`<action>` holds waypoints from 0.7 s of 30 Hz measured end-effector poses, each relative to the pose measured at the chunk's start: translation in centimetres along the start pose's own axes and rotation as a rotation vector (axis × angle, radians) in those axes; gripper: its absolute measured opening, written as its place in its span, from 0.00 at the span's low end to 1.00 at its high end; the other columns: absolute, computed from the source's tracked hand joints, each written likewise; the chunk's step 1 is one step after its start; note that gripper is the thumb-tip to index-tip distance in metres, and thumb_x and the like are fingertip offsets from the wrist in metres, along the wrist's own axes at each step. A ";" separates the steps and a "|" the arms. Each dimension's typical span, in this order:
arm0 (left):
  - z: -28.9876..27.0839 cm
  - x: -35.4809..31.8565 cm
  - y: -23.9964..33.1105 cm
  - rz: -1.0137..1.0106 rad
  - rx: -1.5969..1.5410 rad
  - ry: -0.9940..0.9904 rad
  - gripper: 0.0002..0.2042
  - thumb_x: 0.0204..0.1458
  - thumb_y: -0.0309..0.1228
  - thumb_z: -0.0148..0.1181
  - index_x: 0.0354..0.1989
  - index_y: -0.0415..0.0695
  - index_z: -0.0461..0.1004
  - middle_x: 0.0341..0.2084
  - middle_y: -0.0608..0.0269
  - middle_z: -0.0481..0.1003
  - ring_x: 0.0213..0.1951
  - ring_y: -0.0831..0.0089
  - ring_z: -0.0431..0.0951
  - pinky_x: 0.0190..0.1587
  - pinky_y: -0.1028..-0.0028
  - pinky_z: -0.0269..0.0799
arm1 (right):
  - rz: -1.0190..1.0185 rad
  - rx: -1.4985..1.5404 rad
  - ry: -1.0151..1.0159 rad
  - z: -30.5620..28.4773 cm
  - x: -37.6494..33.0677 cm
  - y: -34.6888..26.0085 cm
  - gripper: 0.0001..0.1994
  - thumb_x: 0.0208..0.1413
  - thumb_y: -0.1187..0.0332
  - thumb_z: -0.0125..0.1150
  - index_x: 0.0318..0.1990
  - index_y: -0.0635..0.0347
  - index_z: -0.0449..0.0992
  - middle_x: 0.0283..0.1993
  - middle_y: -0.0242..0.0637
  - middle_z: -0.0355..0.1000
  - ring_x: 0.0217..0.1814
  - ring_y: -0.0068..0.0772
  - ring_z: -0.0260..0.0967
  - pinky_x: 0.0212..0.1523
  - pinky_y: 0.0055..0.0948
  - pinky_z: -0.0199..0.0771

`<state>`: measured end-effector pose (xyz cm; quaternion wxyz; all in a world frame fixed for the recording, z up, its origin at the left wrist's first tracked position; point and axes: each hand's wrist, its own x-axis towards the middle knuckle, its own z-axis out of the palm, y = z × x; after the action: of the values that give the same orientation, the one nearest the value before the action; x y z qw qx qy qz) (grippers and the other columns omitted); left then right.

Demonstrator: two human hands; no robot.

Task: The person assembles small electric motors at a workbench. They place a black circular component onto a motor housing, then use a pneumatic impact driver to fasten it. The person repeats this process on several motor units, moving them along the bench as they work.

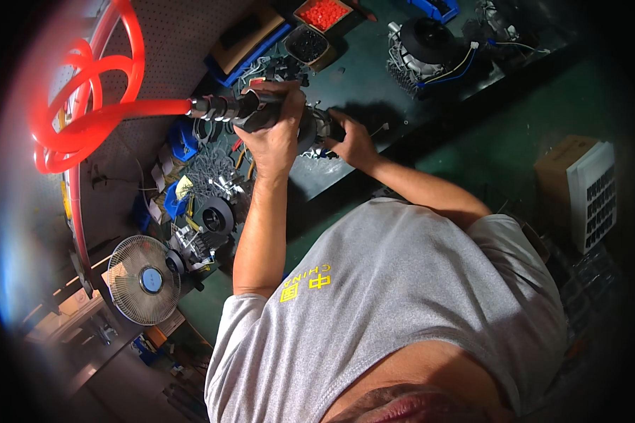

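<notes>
My left hand [274, 137] is wrapped round a dark pneumatic driver [261, 111]. A red coiled air hose [120, 111] runs into the tool's rear through a metal coupling [215, 108]. Beneath the tool is a metal-and-black motor assembly [317, 130] on the bench, largely hidden by my left hand and the driver. My right hand [356, 144] grips the assembly's right side, fingers bent round its edge. The driver's tip is out of sight, so I cannot tell whether it touches a screw.
Another blower motor [425, 53] with loose wires stands at the bench's far right. Behind my hands are a bin of red parts [323, 13] and one of black parts [307, 45]. Tangled wires [215, 166] lie to the left. A fan [144, 280] stands lower left, a carton [564, 163] right.
</notes>
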<state>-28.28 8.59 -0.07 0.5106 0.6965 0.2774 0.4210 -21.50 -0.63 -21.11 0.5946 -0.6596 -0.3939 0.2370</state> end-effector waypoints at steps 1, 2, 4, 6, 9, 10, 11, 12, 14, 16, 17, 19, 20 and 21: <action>-0.1 0.0 -0.2 0.031 -0.005 0.002 0.09 0.54 0.20 0.69 0.41 0.39 0.76 0.37 0.54 0.84 0.42 0.67 0.84 0.50 0.67 0.79 | 0.001 0.005 -0.003 0.0 0.0 -0.1 0.36 0.48 0.64 0.77 0.63 0.73 0.72 0.60 0.59 0.75 0.63 0.55 0.75 0.64 0.41 0.74; -0.1 0.0 -0.3 0.062 -0.010 0.004 0.09 0.54 0.20 0.69 0.41 0.39 0.76 0.36 0.54 0.84 0.42 0.67 0.85 0.50 0.66 0.79 | 0.002 0.010 -0.007 -0.1 0.0 -0.1 0.36 0.48 0.64 0.77 0.63 0.74 0.71 0.60 0.59 0.75 0.63 0.55 0.74 0.64 0.41 0.73; 0.4 0.2 0.8 0.036 -0.068 0.001 0.08 0.53 0.17 0.68 0.41 0.37 0.79 0.35 0.62 0.81 0.38 0.76 0.79 0.45 0.73 0.76 | 0.009 0.046 -0.007 0.0 0.1 0.2 0.35 0.50 0.64 0.78 0.63 0.74 0.71 0.59 0.59 0.75 0.63 0.53 0.75 0.65 0.40 0.72; 0.5 0.3 1.2 0.034 -0.101 0.001 0.08 0.53 0.16 0.67 0.41 0.36 0.80 0.34 0.66 0.80 0.36 0.81 0.77 0.43 0.76 0.75 | -0.038 0.039 0.024 -0.2 0.3 -0.1 0.31 0.52 0.66 0.76 0.61 0.73 0.73 0.57 0.57 0.76 0.60 0.52 0.76 0.63 0.40 0.73; 0.4 0.3 1.3 0.057 -0.091 0.007 0.08 0.53 0.17 0.69 0.41 0.36 0.80 0.34 0.66 0.80 0.35 0.80 0.78 0.44 0.75 0.75 | -0.194 -0.049 0.081 -0.6 0.9 -0.4 0.22 0.54 0.69 0.72 0.55 0.69 0.78 0.52 0.53 0.78 0.54 0.53 0.77 0.58 0.42 0.76; 0.6 0.2 1.5 0.059 -0.071 0.010 0.08 0.53 0.17 0.69 0.41 0.36 0.81 0.33 0.66 0.80 0.35 0.79 0.78 0.44 0.75 0.76 | -0.249 -0.088 0.073 -0.6 1.2 0.0 0.19 0.55 0.71 0.71 0.53 0.68 0.79 0.51 0.51 0.79 0.52 0.53 0.77 0.57 0.41 0.76; 0.7 0.2 1.6 0.062 -0.051 0.013 0.08 0.53 0.17 0.70 0.41 0.36 0.81 0.33 0.66 0.80 0.35 0.79 0.78 0.44 0.75 0.76 | -0.305 -0.126 0.064 -0.6 1.4 0.4 0.15 0.55 0.73 0.69 0.51 0.67 0.80 0.49 0.49 0.80 0.51 0.53 0.77 0.55 0.41 0.76; 0.7 0.2 1.6 0.061 -0.068 0.004 0.08 0.53 0.17 0.70 0.41 0.36 0.81 0.33 0.66 0.80 0.35 0.79 0.78 0.44 0.75 0.76 | -0.290 -0.114 0.056 -0.6 1.6 0.5 0.14 0.56 0.74 0.68 0.49 0.66 0.81 0.49 0.48 0.80 0.51 0.52 0.77 0.55 0.40 0.77; 0.6 0.3 1.7 0.060 -0.100 -0.014 0.08 0.53 0.18 0.70 0.41 0.36 0.80 0.33 0.66 0.80 0.35 0.79 0.78 0.44 0.75 0.76 | -0.260 -0.088 0.036 -0.4 1.7 0.7 0.11 0.56 0.77 0.66 0.47 0.64 0.83 0.48 0.45 0.81 0.51 0.51 0.78 0.54 0.39 0.77; 0.4 0.5 2.7 0.062 -0.126 -0.006 0.07 0.53 0.19 0.70 0.39 0.36 0.80 0.32 0.66 0.80 0.35 0.79 0.78 0.42 0.75 0.76 | -0.269 -0.054 0.038 -0.2 1.7 1.1 0.11 0.57 0.77 0.66 0.47 0.64 0.83 0.48 0.44 0.81 0.51 0.48 0.78 0.54 0.38 0.77; 0.2 0.4 3.5 0.057 -0.158 0.007 0.07 0.53 0.19 0.70 0.39 0.36 0.80 0.32 0.66 0.80 0.34 0.79 0.78 0.41 0.76 0.76 | -0.273 -0.036 0.038 -0.2 1.7 1.3 0.11 0.57 0.78 0.65 0.48 0.64 0.83 0.48 0.44 0.81 0.51 0.47 0.78 0.54 0.38 0.78; -1.0 0.7 4.8 0.102 -0.177 0.002 0.06 0.53 0.20 0.70 0.38 0.36 0.80 0.31 0.66 0.80 0.33 0.79 0.78 0.40 0.77 0.76 | -0.204 -0.008 0.009 -0.2 1.5 0.7 0.11 0.57 0.78 0.65 0.47 0.64 0.83 0.48 0.44 0.81 0.52 0.47 0.78 0.54 0.37 0.78; -1.8 0.9 5.5 0.124 -0.160 -0.017 0.06 0.53 0.20 0.70 0.38 0.36 0.80 0.30 0.66 0.80 0.33 0.78 0.79 0.40 0.77 0.77 | -0.170 0.005 -0.008 -0.2 1.5 0.3 0.11 0.57 0.78 0.65 0.47 0.65 0.83 0.48 0.44 0.81 0.53 0.47 0.78 0.54 0.37 0.78; -2.5 1.0 6.6 0.103 -0.204 -0.045 0.06 0.53 0.21 0.71 0.37 0.36 0.80 0.30 0.65 0.81 0.33 0.78 0.80 0.40 0.76 0.77 | -0.203 -0.014 -0.022 -0.5 1.6 0.2 0.12 0.57 0.76 0.67 0.49 0.65 0.82 0.49 0.46 0.81 0.53 0.49 0.78 0.55 0.39 0.78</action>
<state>-30.28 8.43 6.76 0.5627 0.6636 0.1855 0.4568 -20.13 0.35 -21.00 0.6065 -0.6178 -0.4669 0.1802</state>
